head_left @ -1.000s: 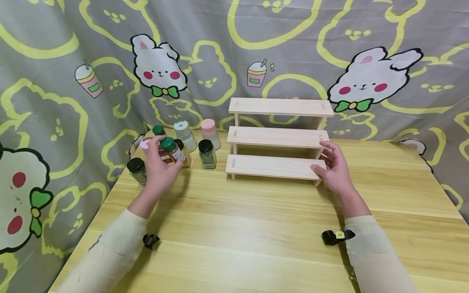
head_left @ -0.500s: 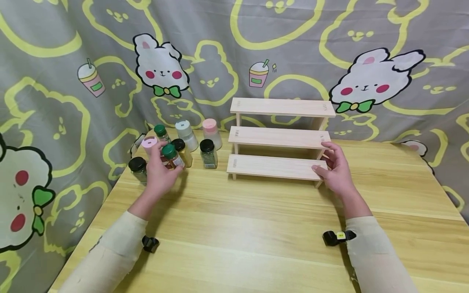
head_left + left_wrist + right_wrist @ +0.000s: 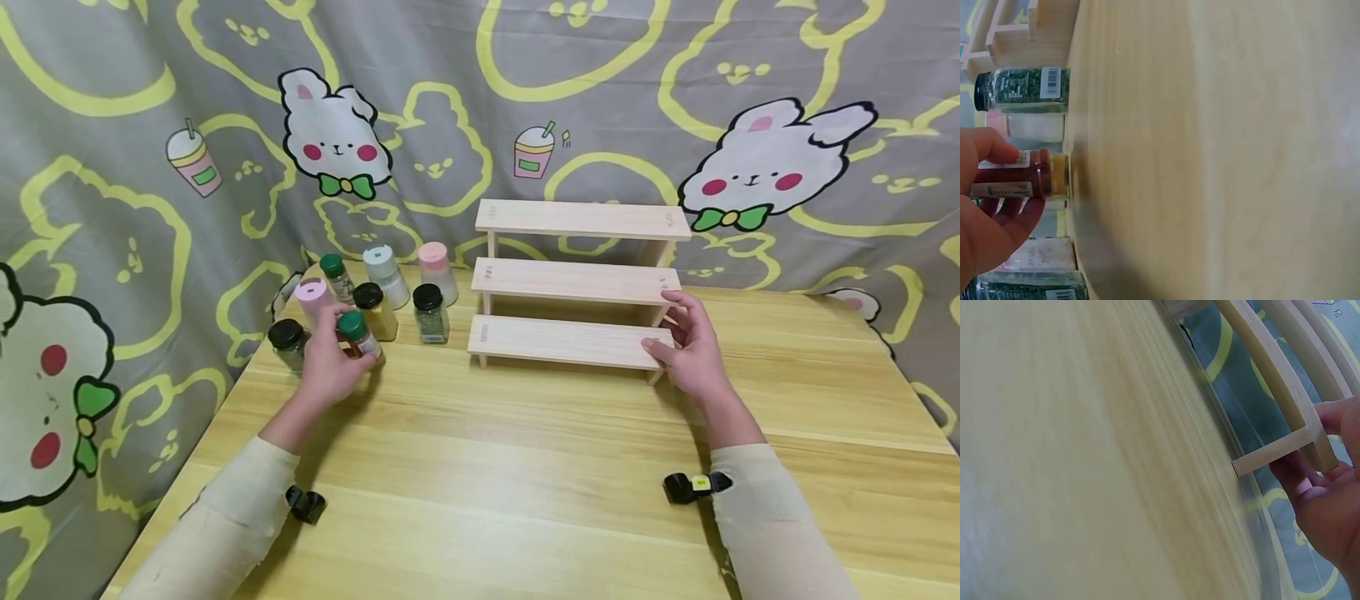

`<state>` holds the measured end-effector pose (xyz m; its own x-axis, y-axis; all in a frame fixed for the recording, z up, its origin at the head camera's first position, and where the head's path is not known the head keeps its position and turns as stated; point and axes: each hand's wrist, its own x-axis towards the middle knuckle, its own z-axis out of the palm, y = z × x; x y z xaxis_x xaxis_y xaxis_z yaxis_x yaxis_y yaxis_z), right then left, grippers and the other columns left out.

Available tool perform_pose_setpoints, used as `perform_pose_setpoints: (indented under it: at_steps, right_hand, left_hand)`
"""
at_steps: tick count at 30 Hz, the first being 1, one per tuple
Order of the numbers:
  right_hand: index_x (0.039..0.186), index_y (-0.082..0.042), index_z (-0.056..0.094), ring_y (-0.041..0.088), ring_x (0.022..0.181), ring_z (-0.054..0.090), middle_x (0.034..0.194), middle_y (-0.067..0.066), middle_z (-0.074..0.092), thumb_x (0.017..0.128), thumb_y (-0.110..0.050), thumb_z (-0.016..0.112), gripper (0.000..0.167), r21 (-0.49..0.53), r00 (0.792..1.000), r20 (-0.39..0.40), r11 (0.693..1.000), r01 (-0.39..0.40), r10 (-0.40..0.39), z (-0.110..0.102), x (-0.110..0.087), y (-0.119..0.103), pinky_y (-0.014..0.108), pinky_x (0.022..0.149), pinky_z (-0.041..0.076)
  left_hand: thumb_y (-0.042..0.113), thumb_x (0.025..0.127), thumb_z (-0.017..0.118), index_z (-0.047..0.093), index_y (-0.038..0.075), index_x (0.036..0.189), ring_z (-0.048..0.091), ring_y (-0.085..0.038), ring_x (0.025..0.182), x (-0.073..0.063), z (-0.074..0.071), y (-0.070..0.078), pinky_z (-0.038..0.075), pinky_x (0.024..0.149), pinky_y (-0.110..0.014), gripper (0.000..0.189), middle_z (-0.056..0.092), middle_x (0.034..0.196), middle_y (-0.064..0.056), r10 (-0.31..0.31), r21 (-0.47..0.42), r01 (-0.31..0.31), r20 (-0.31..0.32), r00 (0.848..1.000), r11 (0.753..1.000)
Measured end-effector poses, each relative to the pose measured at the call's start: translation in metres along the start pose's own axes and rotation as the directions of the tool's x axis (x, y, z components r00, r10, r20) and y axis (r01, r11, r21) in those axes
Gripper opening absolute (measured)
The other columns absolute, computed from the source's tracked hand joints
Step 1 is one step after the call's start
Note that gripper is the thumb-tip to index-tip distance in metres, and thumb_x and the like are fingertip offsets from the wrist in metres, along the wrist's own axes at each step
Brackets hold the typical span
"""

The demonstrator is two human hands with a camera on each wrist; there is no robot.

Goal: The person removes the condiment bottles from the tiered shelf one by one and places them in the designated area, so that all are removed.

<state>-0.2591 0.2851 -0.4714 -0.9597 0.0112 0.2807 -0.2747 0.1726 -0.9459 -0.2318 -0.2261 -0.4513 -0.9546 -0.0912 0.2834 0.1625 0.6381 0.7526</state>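
My left hand [image 3: 330, 362] holds a spice jar [image 3: 367, 342] with a green cap and reddish-brown contents, thumb on one side and fingers on the other. In the left wrist view the jar [image 3: 1013, 175] hangs just above the tabletop, its base apart from the wood. Over on the right, my right hand [image 3: 693, 346] grips the right end of a three-tier wooden shelf [image 3: 570, 340]. The right wrist view has the fingers around the end of the lowest board [image 3: 1285, 394], near its leg [image 3: 1272, 452].
Around the left hand stand a yellow-filled jar [image 3: 378, 317], black-capped jars of green herbs [image 3: 431, 321] [image 3: 288, 343], a pink-capped jar [image 3: 437, 271], a pale blue-capped jar [image 3: 386, 275], a mauve-capped jar [image 3: 311, 296] and another green-capped jar [image 3: 337, 277]. A patterned curtain [image 3: 450, 50] hangs behind the wooden table [image 3: 487, 483].
My left hand has lowered the green-capped jar toward the table, in front of the yellow-filled one. The right hand keeps its hold on the shelf. The head view has shifted slightly.
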Motion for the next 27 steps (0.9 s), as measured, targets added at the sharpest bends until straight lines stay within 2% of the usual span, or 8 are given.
perform_pose_setpoints:
  at_steps: [9,14,21,24,27]
  right_hand:
    - [0.149,-0.016,0.039,0.036,0.119,0.049,0.14,0.021,0.046,0.082,0.022,0.064,0.081,-0.002,1.0,0.001,1.0,0.005,-0.005,-0.003,0.001,0.002,0.017,0.088,0.046]
    - [0.149,-0.016,0.039,0.033,0.119,0.05,0.139,0.018,0.047,0.083,0.022,0.065,0.08,-0.008,1.0,0.007,1.0,0.005,-0.005,-0.005,0.002,0.003,0.017,0.088,0.046]
    - [0.148,-0.015,0.04,0.025,0.115,0.054,0.138,0.017,0.048,0.082,0.024,0.063,0.08,0.046,1.0,-0.002,0.999,-0.005,0.005,-0.011,-0.003,0.002,0.017,0.079,0.052]
    - [0.15,-0.016,0.04,0.021,0.114,0.055,0.138,0.016,0.048,0.082,0.025,0.062,0.083,0.067,1.0,-0.007,0.998,0.001,-0.001,-0.012,-0.005,0.001,0.017,0.081,0.052]
    - [0.152,-0.016,0.038,0.023,0.115,0.055,0.139,0.018,0.048,0.081,0.026,0.062,0.086,0.073,1.0,-0.014,0.997,0.024,-0.023,-0.01,-0.005,0.001,0.018,0.085,0.05]
  left_hand:
    - [-0.012,0.07,0.082,0.038,0.007,0.134,0.061,-0.042,0.1,-0.001,0.001,-0.002,0.055,0.076,-0.049,0.079,0.056,0.12,-0.026,0.006,0.013,-0.006,0.054,0.998,1.0]
    - [-0.013,0.071,0.081,0.039,0.006,0.134,0.058,-0.041,0.102,-0.004,0.002,-0.004,0.054,0.078,-0.05,0.077,0.055,0.123,-0.026,-0.016,0.03,0.013,0.081,0.997,0.999]
    - [-0.012,0.072,0.081,0.038,0.005,0.136,0.059,-0.043,0.104,-0.004,0.006,-0.002,0.054,0.082,-0.052,0.08,0.053,0.125,-0.027,-0.05,0.019,0.048,0.111,0.993,0.999]
    - [-0.007,0.07,0.085,0.038,0.006,0.14,0.058,-0.042,0.106,-0.003,0.005,0.002,0.053,0.086,-0.054,0.085,0.052,0.125,-0.026,-0.04,0.016,0.039,0.094,0.995,0.999]
    - [0.001,0.068,0.088,0.039,0.007,0.144,0.054,-0.04,0.11,-0.004,0.0,0.008,0.049,0.092,-0.056,0.09,0.051,0.126,-0.024,0.023,0.05,-0.025,0.043,0.999,0.998]
